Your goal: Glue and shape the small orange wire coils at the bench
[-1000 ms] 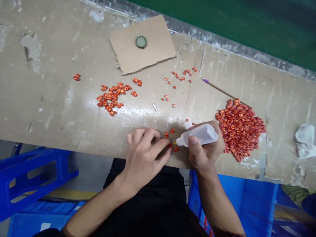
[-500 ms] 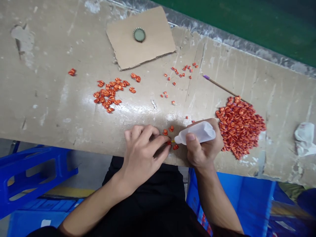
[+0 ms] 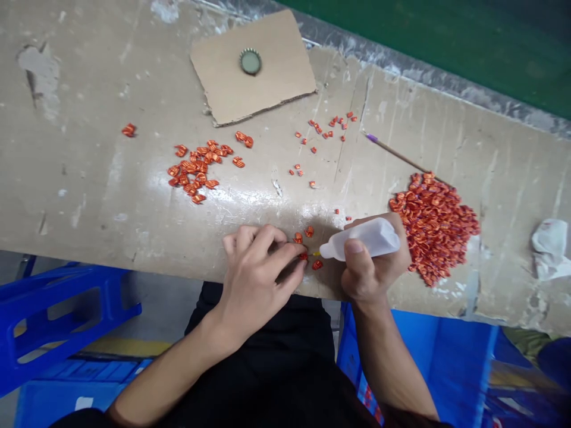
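Note:
My left hand [image 3: 256,270] pinches a small orange folded piece [image 3: 304,256] at its fingertips. My right hand [image 3: 370,261] grips a white plastic squeeze bottle [image 3: 363,239] lying on its side, with its thin yellowish tip [image 3: 316,253] just right of that piece. I cannot tell whether the tip touches it. Close to my fingers lie several loose orange pieces [image 3: 309,231]. To the right of my right hand is a large heap of orange folded pieces [image 3: 435,232].
A worn, scuffed board [image 3: 111,220] forms the work surface. On it are a cardboard square [image 3: 267,77] with a bottle cap [image 3: 250,61], smaller orange pieces [image 3: 194,169], a purple-tipped stick [image 3: 395,153] and crumpled white tissue [image 3: 551,249]. Blue plastic crates [image 3: 57,315] stand below.
The bottle has shifted slightly to the right, its tip drawing back a little from the pinched piece. The view has risen slightly. My left hand stays almost still.

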Motion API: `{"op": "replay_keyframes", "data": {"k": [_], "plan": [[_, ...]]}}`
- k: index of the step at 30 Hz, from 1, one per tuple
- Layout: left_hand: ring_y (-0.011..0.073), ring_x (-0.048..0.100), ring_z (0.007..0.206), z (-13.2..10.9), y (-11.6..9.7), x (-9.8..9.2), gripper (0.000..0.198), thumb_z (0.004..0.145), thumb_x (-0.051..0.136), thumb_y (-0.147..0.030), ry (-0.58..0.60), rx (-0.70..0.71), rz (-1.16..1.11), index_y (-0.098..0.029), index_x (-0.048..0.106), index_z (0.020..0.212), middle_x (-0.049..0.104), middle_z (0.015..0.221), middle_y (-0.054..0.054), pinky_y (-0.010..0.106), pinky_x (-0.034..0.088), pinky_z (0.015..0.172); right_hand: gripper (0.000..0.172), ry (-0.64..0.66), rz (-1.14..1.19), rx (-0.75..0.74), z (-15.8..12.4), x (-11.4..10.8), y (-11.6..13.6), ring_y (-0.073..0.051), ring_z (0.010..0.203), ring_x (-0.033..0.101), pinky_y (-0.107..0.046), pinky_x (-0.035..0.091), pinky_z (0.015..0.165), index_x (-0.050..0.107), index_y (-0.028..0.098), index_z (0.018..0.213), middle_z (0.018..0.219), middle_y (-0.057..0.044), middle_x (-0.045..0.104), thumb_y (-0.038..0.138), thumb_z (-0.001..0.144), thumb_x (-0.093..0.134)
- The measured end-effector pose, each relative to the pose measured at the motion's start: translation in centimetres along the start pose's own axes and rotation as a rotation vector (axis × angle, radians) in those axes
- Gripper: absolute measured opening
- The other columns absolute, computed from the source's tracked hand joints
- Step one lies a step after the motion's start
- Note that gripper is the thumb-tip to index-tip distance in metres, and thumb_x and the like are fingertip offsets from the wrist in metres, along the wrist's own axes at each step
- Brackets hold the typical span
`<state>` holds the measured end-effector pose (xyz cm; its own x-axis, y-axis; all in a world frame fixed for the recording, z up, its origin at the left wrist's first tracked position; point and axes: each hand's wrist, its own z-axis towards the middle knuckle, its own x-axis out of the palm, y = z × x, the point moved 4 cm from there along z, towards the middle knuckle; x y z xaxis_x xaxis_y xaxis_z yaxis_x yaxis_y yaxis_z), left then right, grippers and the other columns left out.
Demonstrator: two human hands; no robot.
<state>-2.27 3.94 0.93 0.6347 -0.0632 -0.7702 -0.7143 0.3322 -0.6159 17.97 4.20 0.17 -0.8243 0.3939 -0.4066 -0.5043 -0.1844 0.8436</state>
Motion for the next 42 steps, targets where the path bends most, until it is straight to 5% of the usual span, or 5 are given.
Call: {"op": "replay_keyframes", "data": {"k": [8,13,22,28,42], "plan": [[0.0297,0.060,0.106,-0.4,-0.6,-0.2,0.015,0.099,0.081,-0.020,-0.036,0.003,0.039,-0.031,0.076,0.109,0.076,0.106,0.004,0.050,0.043,0.088,0.027,-0.207,0.097,-0.003,0.2,-0.8,-0.7,-0.028,0.064,0.059,-0.046,0.045,0.058,0.071,0.031,0.091,0.078,-0.005,0.062,0.056,0.097,0.078],[0.0317,0.062,0.106,-1.2,-2.1,1.1,0.014,0.096,0.088,-0.033,-0.013,0.036,0.058,-0.031,0.075,0.101,0.076,0.106,0.005,0.054,0.046,0.087,0.029,-0.294,0.063,-0.012,0.0,-1.4,-1.2,-0.029,0.064,0.057,-0.046,0.042,0.058,0.069,0.031,0.089,0.078,-0.005,0.058,0.058,0.098,0.072],[0.0317,0.060,0.106,-0.5,-1.7,1.2,0.014,0.104,0.079,-0.024,0.088,0.091,0.048,-0.033,0.079,0.115,0.074,0.114,0.006,0.052,0.045,0.083,0.029,-0.209,0.049,0.023,-1.3,-1.8,-1.3,-0.026,0.064,0.061,-0.043,0.046,0.058,0.068,0.028,0.091,0.079,-0.005,0.064,0.055,0.095,0.076],[0.0318,0.056,0.110,-0.2,-1.1,0.8,0.041,0.099,0.077,-0.012,0.060,0.099,0.076,-0.038,0.077,0.130,0.073,0.121,0.006,0.050,0.044,0.087,0.025,-0.114,0.022,0.013,-1.4,-1.6,-0.8,-0.026,0.065,0.063,-0.042,0.050,0.056,0.070,0.029,0.097,0.081,-0.006,0.068,0.054,0.100,0.075],[0.0320,0.056,0.109,-0.1,-1.3,0.9,0.009,0.099,0.083,-0.025,0.050,0.068,0.045,-0.031,0.081,0.105,0.076,0.115,0.007,0.052,0.043,0.088,0.029,-0.002,-0.083,0.023,-1.4,-1.3,-0.4,-0.025,0.061,0.065,-0.042,0.051,0.050,0.066,0.033,0.102,0.083,-0.003,0.068,0.061,0.101,0.074]]}}
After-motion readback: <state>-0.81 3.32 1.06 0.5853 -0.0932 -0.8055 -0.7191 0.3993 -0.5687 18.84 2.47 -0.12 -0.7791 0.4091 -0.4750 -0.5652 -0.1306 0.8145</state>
